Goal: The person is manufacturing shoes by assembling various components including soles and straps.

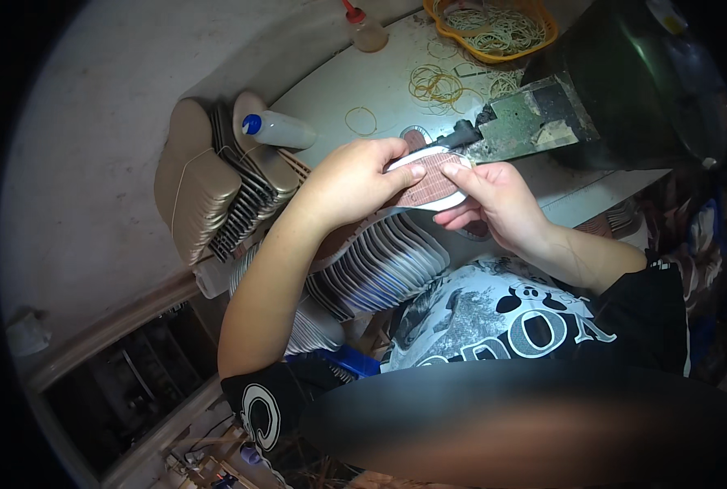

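Observation:
Both my hands are closed on a shoe insole (435,189) with a reddish-brown, finely lined face and a white rim. My left hand (357,181) grips it from the left, its thumb lying on the face. From the right, my right hand (502,200) pinches the edge, thumb on top and fingers beneath. The insole's upper edge is right by a black machine arm (455,137), which sticks out from a worn green metal block (535,118). Whether the two touch, I cannot tell. Another patterned piece (415,137) partly shows behind my left hand.
A row of stacked insoles (388,259) stands close to my body. Banded tan insoles (186,175) lean at the left, beside a blue-capped bottle (286,130). Loose rubber bands (435,88) lie on the white table (339,91), near a yellow basket (500,57) and red-tipped bottle (367,34).

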Tool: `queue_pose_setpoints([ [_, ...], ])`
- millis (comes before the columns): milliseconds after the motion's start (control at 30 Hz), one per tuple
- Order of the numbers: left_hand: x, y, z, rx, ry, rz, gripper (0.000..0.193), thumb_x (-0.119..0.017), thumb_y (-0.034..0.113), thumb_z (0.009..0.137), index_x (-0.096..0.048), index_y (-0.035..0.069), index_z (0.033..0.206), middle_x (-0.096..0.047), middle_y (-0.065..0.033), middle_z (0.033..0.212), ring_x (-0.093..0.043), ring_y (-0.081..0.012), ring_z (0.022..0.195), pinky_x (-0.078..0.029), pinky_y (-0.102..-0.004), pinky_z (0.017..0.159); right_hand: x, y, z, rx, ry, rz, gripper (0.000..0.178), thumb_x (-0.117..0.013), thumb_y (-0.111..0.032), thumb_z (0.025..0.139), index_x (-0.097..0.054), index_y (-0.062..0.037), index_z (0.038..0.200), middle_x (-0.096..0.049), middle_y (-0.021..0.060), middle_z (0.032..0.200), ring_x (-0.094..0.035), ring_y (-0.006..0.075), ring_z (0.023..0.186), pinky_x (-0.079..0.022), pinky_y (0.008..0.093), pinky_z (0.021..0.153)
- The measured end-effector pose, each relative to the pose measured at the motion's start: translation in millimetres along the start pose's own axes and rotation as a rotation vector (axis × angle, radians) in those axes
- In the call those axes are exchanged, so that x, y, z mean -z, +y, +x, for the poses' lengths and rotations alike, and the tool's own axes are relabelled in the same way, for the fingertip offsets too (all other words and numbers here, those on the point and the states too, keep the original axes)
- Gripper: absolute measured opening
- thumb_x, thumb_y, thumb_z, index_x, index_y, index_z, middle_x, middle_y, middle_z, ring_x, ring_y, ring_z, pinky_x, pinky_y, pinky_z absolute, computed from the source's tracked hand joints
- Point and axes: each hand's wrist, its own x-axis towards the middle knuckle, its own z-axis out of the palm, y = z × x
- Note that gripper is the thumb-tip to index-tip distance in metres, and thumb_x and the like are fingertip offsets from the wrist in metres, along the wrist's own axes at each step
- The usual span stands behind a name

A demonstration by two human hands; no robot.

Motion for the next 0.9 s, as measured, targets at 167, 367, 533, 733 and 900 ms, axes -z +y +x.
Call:
queue_pose_setpoints([
  [167,-8,-1,-2,0.103,0.03,-0.072,0.032,-0.059,0.03,0.094,-0.057,0.002,0.08,-0.05,0.0014,0.063,-0.043,-0.0064,0.058,-0.036,-0.025,0.05,-1,3,2,0.075,-0.008,-0.003,0.04,-0.054,-0.034,0.096,-0.063,0.005,0.101,-0.068,0.0124,0.087,-0.069,0.0145,0.069,-0.055,0.0197,0.055],
  [367,-22,-5,-6,0.196,0.085,-0.245,0.029,-0.058,0.027,0.095,-0.06,-0.001,0.086,-0.058,0.0009,0.074,-0.05,-0.0059,0.064,-0.042,-0.0232,0.058,1,7,3,0.123,-0.039,-0.021,0.038,-0.055,-0.034,0.096,-0.063,0.0034,0.1,-0.068,0.0122,0.087,-0.068,0.0147,0.069,-0.055,0.0208,0.056],
  [533,-35,-8,-10,0.273,0.102,-0.237,0.03,-0.057,0.028,0.095,-0.064,-0.002,0.093,-0.064,-0.0024,0.081,-0.055,-0.0069,0.068,-0.046,-0.0241,0.063,4,6,2,0.147,-0.053,-0.073,0.036,-0.056,-0.034,0.095,-0.063,0.0004,0.101,-0.068,0.0107,0.087,-0.068,0.014,0.069,-0.055,0.0208,0.056],
  [733,-44,-10,-9,0.263,0.126,-0.385,0.029,-0.057,0.027,0.094,-0.065,-0.001,0.091,-0.065,-0.0018,0.079,-0.056,-0.0071,0.064,-0.046,-0.0235,0.06,2,3,1,0.15,-0.038,-0.146,0.035,-0.057,-0.033,0.094,-0.064,-0.0005,0.102,-0.068,0.0104,0.084,-0.067,0.0131,0.066,-0.055,0.0201,0.055],
  [900,-48,2,-13,0.297,0.197,-0.441,0.029,-0.057,0.029,0.094,-0.066,0.001,0.088,-0.065,-0.0038,0.076,-0.058,-0.0086,0.061,-0.047,-0.0246,0.058,6,5,2,0.178,-0.065,-0.141,0.033,-0.062,-0.033,0.091,-0.065,-0.0012,0.096,-0.065,0.0057,0.078,-0.065,0.0095,0.066,-0.054,0.0211,0.057],
])
